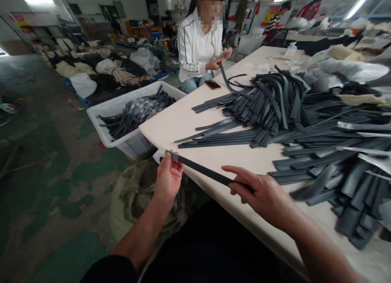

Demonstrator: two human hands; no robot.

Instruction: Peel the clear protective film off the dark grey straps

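Note:
I hold one long dark grey strip (201, 171) stretched between both hands at the near edge of the cream table (180, 120). My left hand (167, 180) pinches its left end, just off the table's corner. My right hand (262, 193) grips the strip further right, forefinger extended along it. A large heap of similar dark strips (305, 124) covers the table to the right of my hands.
A white tub (100, 124) full of dark strips stands on the floor left of the table. Below my left hand lies a greenish sack (134, 193). A seated person in a white jacket (198, 46) handles a strip at the far end, beside a phone (212, 85).

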